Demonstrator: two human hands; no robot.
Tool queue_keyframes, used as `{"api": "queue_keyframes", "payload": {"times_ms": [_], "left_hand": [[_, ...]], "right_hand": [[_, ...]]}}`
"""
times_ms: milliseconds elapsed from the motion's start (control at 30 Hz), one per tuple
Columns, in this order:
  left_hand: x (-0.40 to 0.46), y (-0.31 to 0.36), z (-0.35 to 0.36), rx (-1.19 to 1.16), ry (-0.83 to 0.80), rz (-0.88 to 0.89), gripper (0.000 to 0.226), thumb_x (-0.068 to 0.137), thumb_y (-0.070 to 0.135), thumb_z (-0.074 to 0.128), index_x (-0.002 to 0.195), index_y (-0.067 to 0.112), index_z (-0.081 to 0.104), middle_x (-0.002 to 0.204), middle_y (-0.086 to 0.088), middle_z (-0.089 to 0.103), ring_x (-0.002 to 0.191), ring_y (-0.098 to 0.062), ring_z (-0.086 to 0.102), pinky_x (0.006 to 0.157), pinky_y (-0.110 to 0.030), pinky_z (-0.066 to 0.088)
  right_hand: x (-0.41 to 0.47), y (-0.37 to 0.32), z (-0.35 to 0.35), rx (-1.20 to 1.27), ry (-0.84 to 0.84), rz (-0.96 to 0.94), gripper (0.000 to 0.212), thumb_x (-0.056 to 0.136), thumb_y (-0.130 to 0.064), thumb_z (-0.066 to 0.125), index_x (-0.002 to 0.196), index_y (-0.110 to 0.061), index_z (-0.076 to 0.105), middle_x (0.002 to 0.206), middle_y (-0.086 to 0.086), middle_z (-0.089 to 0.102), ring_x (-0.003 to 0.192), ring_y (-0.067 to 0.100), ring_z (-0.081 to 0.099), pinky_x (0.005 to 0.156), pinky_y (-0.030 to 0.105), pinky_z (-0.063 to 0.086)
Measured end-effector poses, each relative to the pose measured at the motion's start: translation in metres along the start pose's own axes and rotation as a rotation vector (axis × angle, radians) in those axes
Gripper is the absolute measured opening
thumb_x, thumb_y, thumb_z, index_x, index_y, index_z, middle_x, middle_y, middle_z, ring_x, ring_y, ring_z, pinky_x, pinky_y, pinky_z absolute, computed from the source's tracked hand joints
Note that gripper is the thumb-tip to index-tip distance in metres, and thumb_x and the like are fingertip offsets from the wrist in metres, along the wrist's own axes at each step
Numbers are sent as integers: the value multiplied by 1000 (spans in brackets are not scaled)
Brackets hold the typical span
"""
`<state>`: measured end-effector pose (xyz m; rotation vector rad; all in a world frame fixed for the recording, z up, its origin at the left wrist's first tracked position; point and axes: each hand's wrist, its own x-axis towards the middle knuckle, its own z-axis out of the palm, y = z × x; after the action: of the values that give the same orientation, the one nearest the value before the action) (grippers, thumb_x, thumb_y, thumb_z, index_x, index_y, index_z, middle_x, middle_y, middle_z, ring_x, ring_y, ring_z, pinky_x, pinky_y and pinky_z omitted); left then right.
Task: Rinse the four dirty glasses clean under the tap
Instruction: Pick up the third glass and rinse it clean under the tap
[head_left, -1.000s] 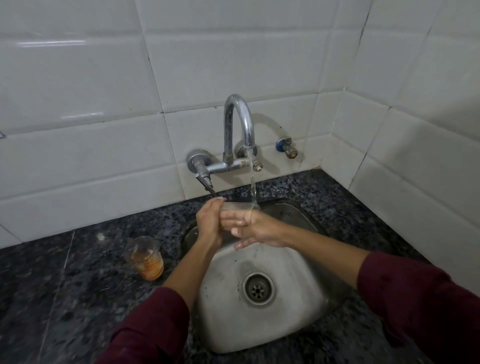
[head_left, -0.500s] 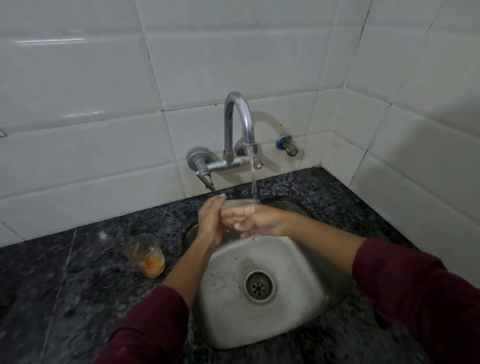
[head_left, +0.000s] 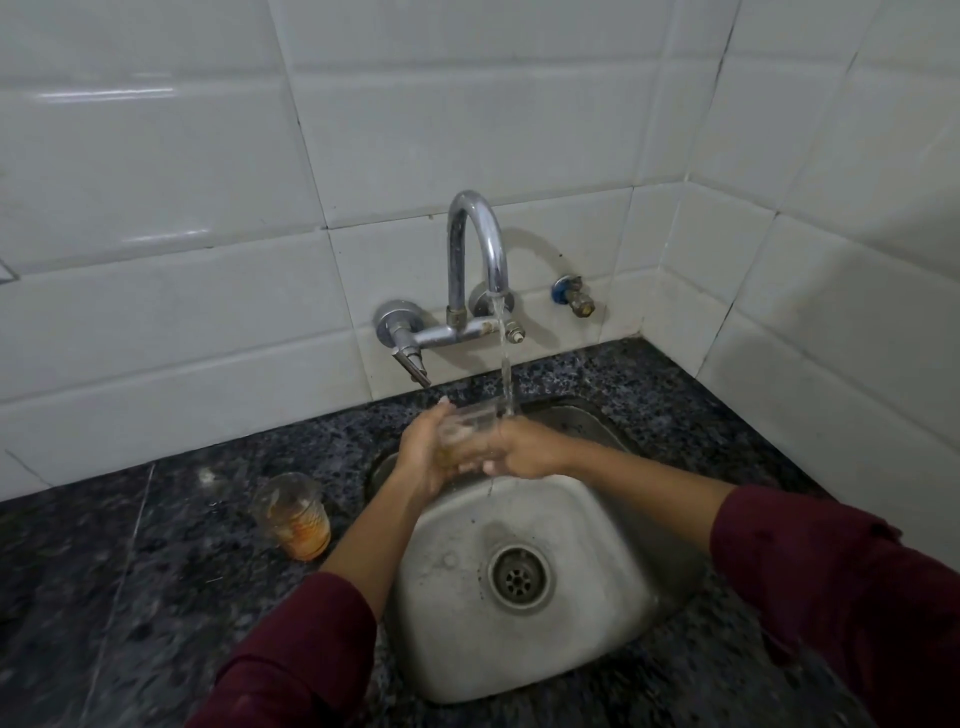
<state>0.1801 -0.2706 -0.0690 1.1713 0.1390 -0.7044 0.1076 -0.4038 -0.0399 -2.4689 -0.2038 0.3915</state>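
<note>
Two hands, left hand (head_left: 423, 454) and right hand (head_left: 519, 451), wrapped around one glass (head_left: 465, 431), tilted under tap (head_left: 475, 249) stream above sink (head_left: 597, 613) for flushing; second dirty glass (head_left: 293, 517) parked on tabletop (head_left: 130, 597).

White tiled walls (head_left: 467, 119), seemingly granite counter (head_left: 130, 571).

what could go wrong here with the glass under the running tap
The glass, wet and held between the left hand and right hand over the steel sink, could slip and crack. The stream from the tap lands at the glass's rim, so it may splash onto the counter. The left forearm passes close to the dirty glass on the counter and might knock it.
</note>
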Motion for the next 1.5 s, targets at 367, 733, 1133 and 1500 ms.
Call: {"api": "queue_keyframes", "payload": {"times_ms": [367, 733, 1133, 1500], "left_hand": [[2, -20, 0, 87, 189, -23, 16, 90, 26, 59, 94, 12, 65, 83, -11, 69, 67, -24, 66, 52, -36, 56], [1, -23, -21, 120, -21, 44, 13, 90, 23, 61, 87, 12, 66, 80, -9, 66, 70, -21, 62, 57, -29, 54], [-1, -30, -23, -41, 80, -301, 36, 95, 43, 42, 100, 14, 62, 88, -7, 65, 73, -21, 59, 49, -25, 47], [-12, -55, -39, 247, -254, -300, 62, 87, 56, 48, 117, 3, 64, 96, -20, 71, 78, -30, 69, 75, -46, 56]], "right_hand": [[-11, 19, 8, -470, -20, -67, 46, 86, 1, 49, 131, -7, 50, 134, 12, 53, 124, 23, 47, 101, 24, 32], [-21, 7, 21, 344, 9, -118, 38, 86, 2, 58, 123, -7, 59, 120, 4, 63, 100, -4, 61, 88, 11, 45], [-13, 17, 8, -279, 104, -187, 35, 82, -12, 66, 117, -17, 63, 122, 5, 65, 111, 19, 59, 95, 25, 43], [-27, 22, 19, 603, 170, 4, 11, 81, -3, 67, 80, -14, 70, 74, 2, 70, 70, 5, 66, 71, 21, 52]]}}
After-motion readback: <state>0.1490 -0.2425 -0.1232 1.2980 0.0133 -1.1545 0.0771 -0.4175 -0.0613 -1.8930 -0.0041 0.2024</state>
